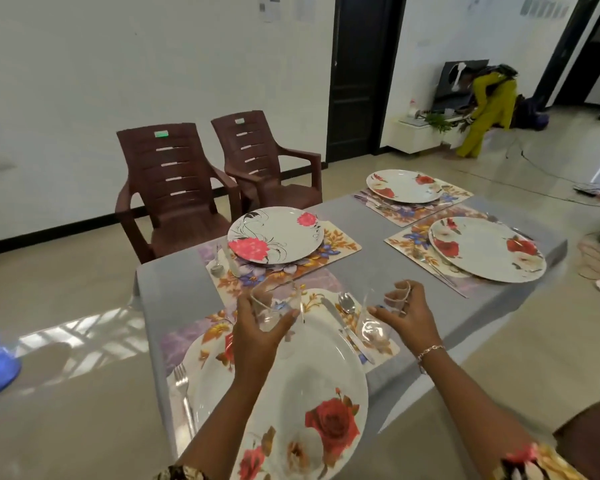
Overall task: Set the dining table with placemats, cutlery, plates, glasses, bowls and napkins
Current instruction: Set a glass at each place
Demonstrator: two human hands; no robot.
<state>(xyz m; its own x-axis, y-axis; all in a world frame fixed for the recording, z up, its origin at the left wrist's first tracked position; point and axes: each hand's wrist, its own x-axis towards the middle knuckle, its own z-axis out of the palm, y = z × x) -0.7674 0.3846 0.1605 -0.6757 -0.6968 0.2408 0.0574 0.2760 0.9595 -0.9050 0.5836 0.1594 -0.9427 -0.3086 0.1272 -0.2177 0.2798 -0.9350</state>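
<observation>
Left hand (257, 336) and right hand (407, 315) each grip a clear glass over the near plate (291, 393).
Head view: fingers curl round the left glass (274, 308) above the plate's far rim. The right glass (373, 327) is pinched, tilted, over the knife (343, 327), beside the spoon (347, 303). A fork (182, 386) lies left of the plate. Three more plates (276, 233) sit on floral placemats (340, 240) across the grey table (173, 282). Brown chairs (173, 181) stand beyond, and a person in green (489, 105) bends in the far room.
</observation>
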